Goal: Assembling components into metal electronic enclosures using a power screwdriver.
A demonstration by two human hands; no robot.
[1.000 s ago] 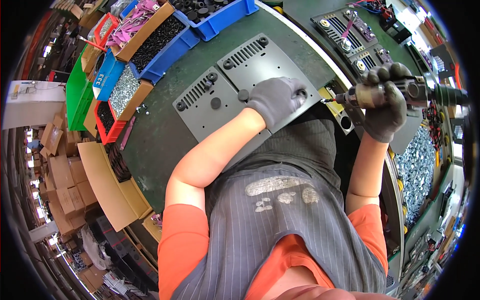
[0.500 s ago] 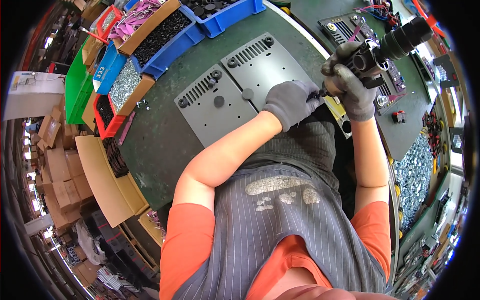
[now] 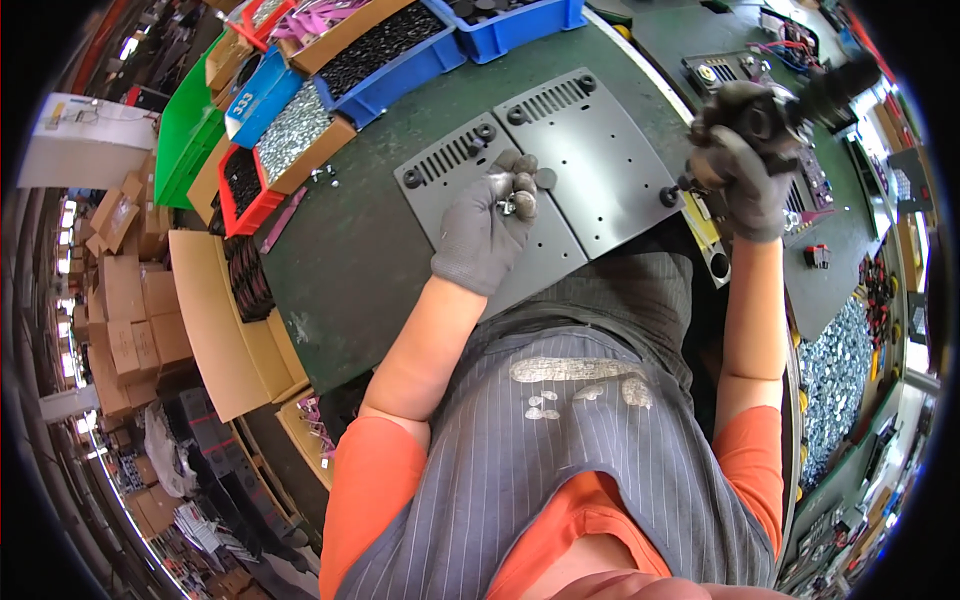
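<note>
Two dark grey slotted metal plates, a left one (image 3: 545, 250) and a right one (image 3: 605, 165), lie side by side on the green bench. Black round feet sit at several of their corners. My left hand (image 3: 490, 225), in a grey glove, is over the left plate with its fingers curled in. Small shiny screws (image 3: 508, 207) show between the fingers. Beside the fingertips a loose black disc (image 3: 546, 178) rests near the seam. My gloved right hand (image 3: 750, 180) grips a black power screwdriver (image 3: 765, 120), its tip close to a black foot (image 3: 669, 197) at the right plate's near corner.
Blue bins (image 3: 400, 85) of black parts stand along the far edge. A cardboard box (image 3: 290, 145) of silver screws and a red bin (image 3: 240, 215) are at the left. An open carton (image 3: 215, 330) stands below them. Right of the bench is a heap of metal parts (image 3: 835, 390).
My left hand has left the right plate's near corner and moved left over the left plate. The foot at that corner now shows. The screwdriver stays near it, and the view has shifted.
</note>
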